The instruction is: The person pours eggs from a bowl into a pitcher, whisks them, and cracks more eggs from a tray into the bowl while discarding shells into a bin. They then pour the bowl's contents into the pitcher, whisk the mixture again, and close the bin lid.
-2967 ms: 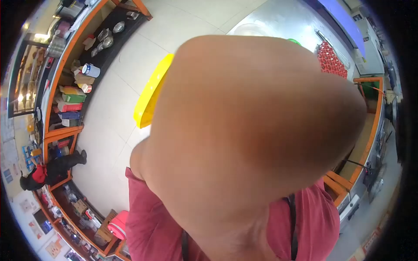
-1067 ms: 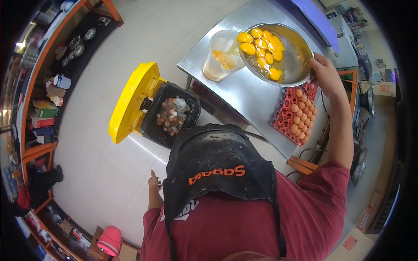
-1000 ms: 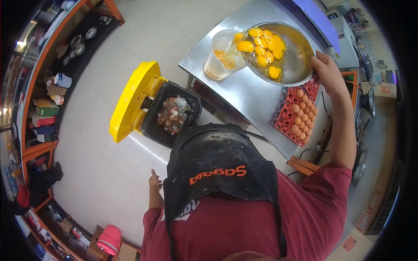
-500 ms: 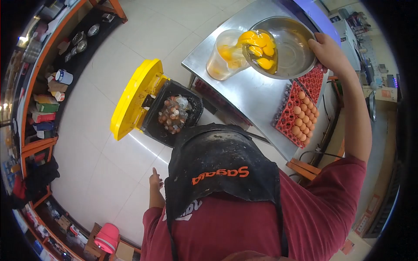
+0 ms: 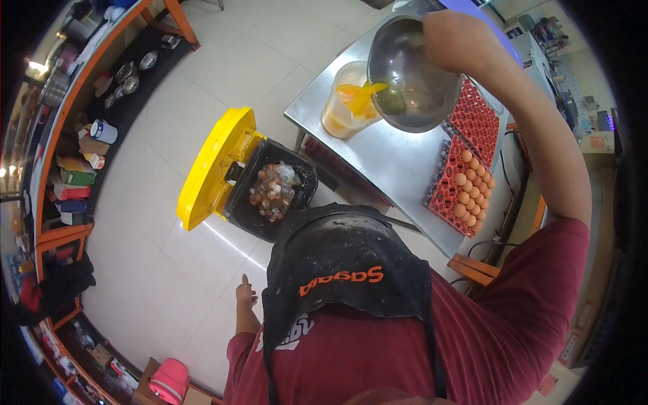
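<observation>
Head view, right hand (image 5: 453, 37) clenched on tipped metal bowl (image 5: 412, 77), yolks pouring into plastic jug (image 5: 344, 101) just below, left hand (image 5: 246, 295) loosely open, touching nothing.

I count one steel bowl (image 5: 412, 74), one clear plastic jug (image 5: 344, 101), two red egg trays (image 5: 466, 175) by the steel table's (image 5: 398, 162) right edge, one black bin (image 5: 270, 196) with one yellow lid (image 5: 212, 169), and two hands.

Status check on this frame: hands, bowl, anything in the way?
Right hand grips the steel bowl, tipped steeply; yolk runs into the plastic jug. Left hand hangs free at the side. Nothing between bowl and jug.
</observation>
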### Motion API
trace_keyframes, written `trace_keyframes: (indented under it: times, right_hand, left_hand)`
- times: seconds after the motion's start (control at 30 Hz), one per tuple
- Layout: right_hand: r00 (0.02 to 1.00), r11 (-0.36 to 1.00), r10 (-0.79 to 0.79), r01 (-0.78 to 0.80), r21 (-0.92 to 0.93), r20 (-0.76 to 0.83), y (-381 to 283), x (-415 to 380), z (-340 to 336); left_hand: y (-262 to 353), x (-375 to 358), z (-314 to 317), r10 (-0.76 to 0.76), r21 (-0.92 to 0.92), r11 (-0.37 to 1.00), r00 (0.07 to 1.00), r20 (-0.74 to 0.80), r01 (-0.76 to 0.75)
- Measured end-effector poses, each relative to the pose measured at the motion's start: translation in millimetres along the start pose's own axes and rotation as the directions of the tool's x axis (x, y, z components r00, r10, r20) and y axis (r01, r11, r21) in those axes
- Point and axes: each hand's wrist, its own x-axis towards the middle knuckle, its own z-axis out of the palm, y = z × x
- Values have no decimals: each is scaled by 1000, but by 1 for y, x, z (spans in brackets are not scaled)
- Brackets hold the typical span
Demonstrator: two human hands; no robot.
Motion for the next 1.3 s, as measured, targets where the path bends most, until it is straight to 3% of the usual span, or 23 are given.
trace_keyframes:
  times: [0.03, 0.07, 0.13, 0.23, 0.3, 0.33, 0.53, 0.6, 0.67, 0.73, 0.8, 0.87, 0.93, 1.0, 1.07, 1.13, 1.17, 1.23, 1.3]
  right_hand:
    - [1000, 1000, -12, 12, 0, 19, -13, 2, -14]
    - [978, 996, -20, 39, -85, 208, -25, 4, -33]
    - [829, 965, 15, 134, -225, 558, -43, 12, -75]
    - [776, 973, -109, 212, -93, 621, -48, 18, -98]
    - [946, 992, -122, 128, -3, 299, -42, 12, -63]
    - [987, 993, -108, 102, 51, 121, -38, 8, -47]
    - [975, 982, 71, -105, 159, 212, 2, -17, -24]
    - [926, 937, 175, -261, 231, 335, 25, -28, -5]
    - [928, 783, 232, -356, 510, 291, 61, -50, 64]
    - [950, 707, 188, -308, 637, 251, 79, -91, 126]
    - [895, 127, 130, -442, 888, 427, 71, -134, 187]
    - [877, -132, 162, -435, 891, 452, 45, -175, 259]
    - [760, -430, 105, -547, 718, 642, 13, -203, 293]
    - [748, -499, 132, -516, 696, 650, -18, -215, 339]
    - [749, -365, 242, -519, 773, 617, -38, -216, 371]
    - [665, -247, 179, -683, 688, 725, -30, -210, 352]
    - [622, -255, 86, -741, 621, 778, -22, -208, 354]
    - [580, -75, 80, -807, 585, 811, 2, -205, 332]
    - [696, 355, 210, -709, 609, 687, 26, -208, 343]
  left_hand:
    - [-1, 1, -1, 4, -5, 1000, 1000, 1, -4]
    - [-2, 2, -1, 8, -10, 1000, 1000, 2, -8]
    - [-4, 9, -3, 17, 6, 1000, 1000, 9, -17]
    - [-6, 15, -3, 39, 24, 999, 999, 10, -39]
    - [-5, 18, -4, 92, 51, 994, 996, 10, -92]
    - [-5, 21, -5, 118, 64, 991, 993, 10, -119]
    - [13, 16, -2, 181, 225, 959, 983, -22, -172]
    - [26, 2, -1, 150, 208, 968, 988, -42, -138]
    - [38, -8, 0, 147, 194, 972, 987, -58, -133]
    - [42, -5, 3, 153, 141, 980, 986, -73, -142]
    - [49, -8, 7, 170, 98, 982, 981, -97, -161]
    - [56, -21, 11, 160, 97, 984, 982, -97, -151]
    - [69, -36, 22, 193, 115, 977, 975, -110, -181]
    - [74, -42, 31, 225, 135, 968, 970, -94, -211]
    - [87, -50, 40, 230, 207, 955, 972, -56, -214]
    - [100, -56, 48, 337, 335, 885, 941, 19, -324]
    - [108, -64, 54, 337, 347, 881, 941, 16, -322]
    - [124, -71, 70, 331, 312, 897, 944, -4, -313]
    - [120, -76, 86, 287, 190, 943, 957, -47, -274]
